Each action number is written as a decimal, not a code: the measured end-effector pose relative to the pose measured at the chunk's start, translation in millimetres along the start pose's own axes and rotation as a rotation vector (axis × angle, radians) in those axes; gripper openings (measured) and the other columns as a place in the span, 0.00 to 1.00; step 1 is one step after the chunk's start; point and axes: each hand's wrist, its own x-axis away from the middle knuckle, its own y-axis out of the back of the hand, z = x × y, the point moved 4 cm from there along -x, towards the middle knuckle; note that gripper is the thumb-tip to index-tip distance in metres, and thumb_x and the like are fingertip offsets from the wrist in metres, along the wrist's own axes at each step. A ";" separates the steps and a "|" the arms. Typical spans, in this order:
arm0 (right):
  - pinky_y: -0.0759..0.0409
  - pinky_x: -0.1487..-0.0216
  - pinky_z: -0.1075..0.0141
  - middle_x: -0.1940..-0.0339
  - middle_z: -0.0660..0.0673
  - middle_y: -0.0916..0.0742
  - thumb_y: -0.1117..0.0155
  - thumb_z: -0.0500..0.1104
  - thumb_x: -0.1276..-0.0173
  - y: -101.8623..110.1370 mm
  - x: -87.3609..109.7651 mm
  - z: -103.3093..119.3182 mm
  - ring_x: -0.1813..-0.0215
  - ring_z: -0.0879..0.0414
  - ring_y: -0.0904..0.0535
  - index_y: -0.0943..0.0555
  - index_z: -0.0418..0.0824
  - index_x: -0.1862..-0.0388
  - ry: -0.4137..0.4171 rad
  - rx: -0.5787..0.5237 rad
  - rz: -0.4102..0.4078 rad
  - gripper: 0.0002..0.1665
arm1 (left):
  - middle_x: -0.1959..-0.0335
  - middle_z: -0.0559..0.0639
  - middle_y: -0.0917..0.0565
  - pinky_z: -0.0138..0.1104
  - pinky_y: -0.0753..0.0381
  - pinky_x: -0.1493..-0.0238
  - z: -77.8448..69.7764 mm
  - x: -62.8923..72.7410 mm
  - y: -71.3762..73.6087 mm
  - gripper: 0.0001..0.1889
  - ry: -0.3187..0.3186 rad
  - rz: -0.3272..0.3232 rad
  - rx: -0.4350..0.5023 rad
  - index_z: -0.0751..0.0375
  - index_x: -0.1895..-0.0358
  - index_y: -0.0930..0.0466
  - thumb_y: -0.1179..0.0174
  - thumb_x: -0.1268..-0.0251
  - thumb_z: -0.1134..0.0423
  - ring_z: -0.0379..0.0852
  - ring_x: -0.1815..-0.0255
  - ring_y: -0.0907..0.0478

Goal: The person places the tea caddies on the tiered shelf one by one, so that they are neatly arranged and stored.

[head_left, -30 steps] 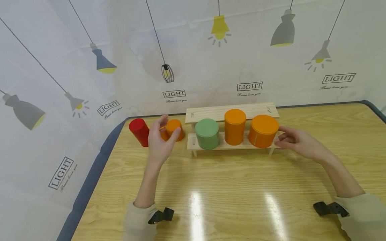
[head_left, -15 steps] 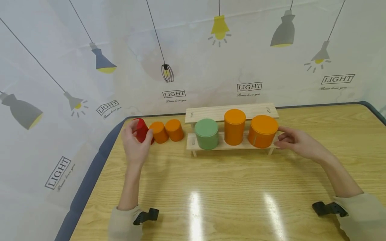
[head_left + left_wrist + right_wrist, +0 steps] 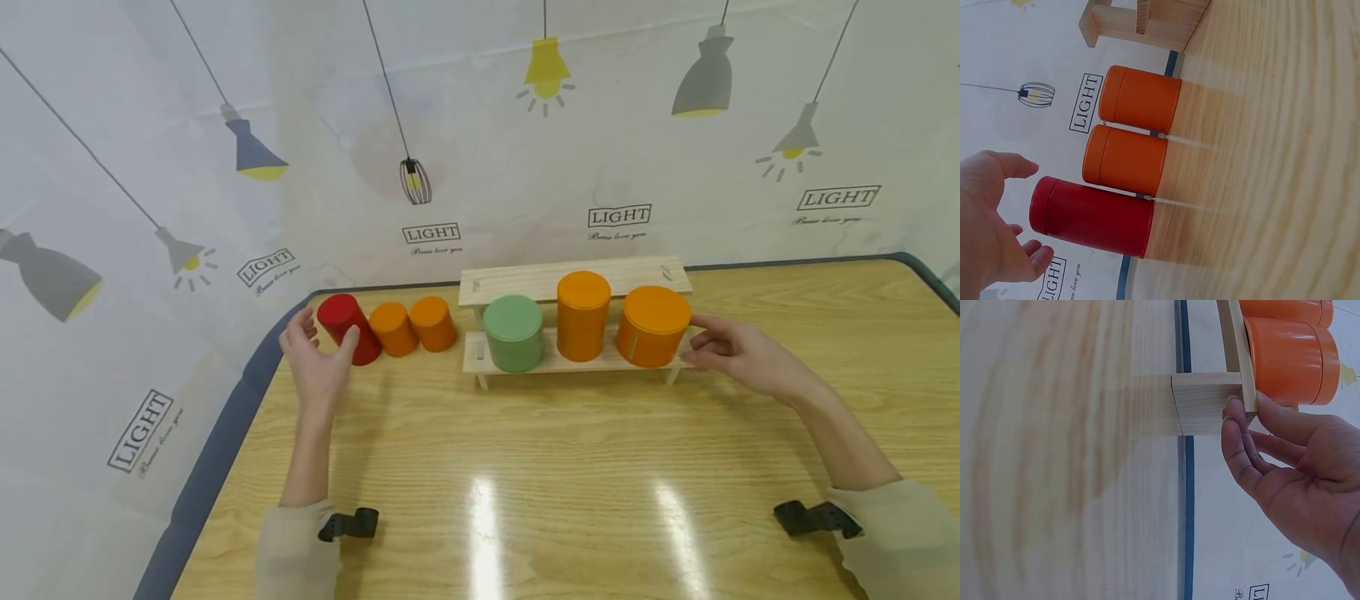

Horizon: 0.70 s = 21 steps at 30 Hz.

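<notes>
A tall red canister stands at the far left of the table. My left hand is in front of it, thumb and fingers spread to either side; a gap shows between them and the lid end in the left wrist view. Two small orange canisters stand beside the red one. My right hand pinches the right end of a two-step wooden shelf's lower board, thumb on top and fingers beneath. On this board stand a green canister, a tall orange canister and a wide orange canister.
The shelf's upper board runs behind the canisters. A dark blue edge borders the wooden table at the left and back. White lamp-printed sheeting hangs behind.
My left hand has moved left, past the small orange canisters to the red canister, and its fingers have shifted to that canister's left side. My right hand stays at the shelf end.
</notes>
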 end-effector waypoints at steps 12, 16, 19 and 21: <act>0.16 0.52 0.65 0.47 0.30 0.17 0.42 0.33 0.24 -2.1 -2.2 -1.5 0.53 0.62 0.19 0.44 0.22 0.25 0.004 -0.029 0.003 0.36 | 0.27 0.65 0.37 0.46 0.39 0.26 21.6 -16.9 -2.2 0.43 0.101 0.089 -0.001 0.67 0.24 0.46 0.31 0.36 0.60 0.59 0.28 0.40; 0.15 0.52 0.65 0.48 0.30 0.17 0.42 0.32 0.24 -2.1 -2.2 -2.0 0.53 0.62 0.19 0.44 0.21 0.25 0.015 -0.041 0.002 0.36 | 0.28 0.65 0.34 0.47 0.39 0.26 25.1 -18.8 -3.5 0.42 0.112 0.103 0.020 0.69 0.25 0.44 0.31 0.36 0.63 0.59 0.28 0.38; 0.16 0.53 0.66 0.48 0.30 0.17 0.42 0.32 0.24 -1.7 -2.1 -1.7 0.53 0.63 0.19 0.44 0.21 0.25 0.021 -0.049 0.004 0.35 | 0.31 0.65 0.30 0.48 0.37 0.28 25.1 -19.3 -4.4 0.38 0.098 0.105 0.036 0.71 0.27 0.41 0.31 0.36 0.65 0.59 0.30 0.34; 0.16 0.53 0.66 0.48 0.30 0.17 0.43 0.31 0.25 -1.2 -1.8 -1.7 0.53 0.63 0.19 0.44 0.21 0.25 0.023 -0.055 0.006 0.35 | 0.33 0.65 0.28 0.49 0.36 0.29 25.1 -19.9 -5.0 0.36 0.087 0.105 0.044 0.71 0.29 0.38 0.31 0.36 0.66 0.59 0.32 0.32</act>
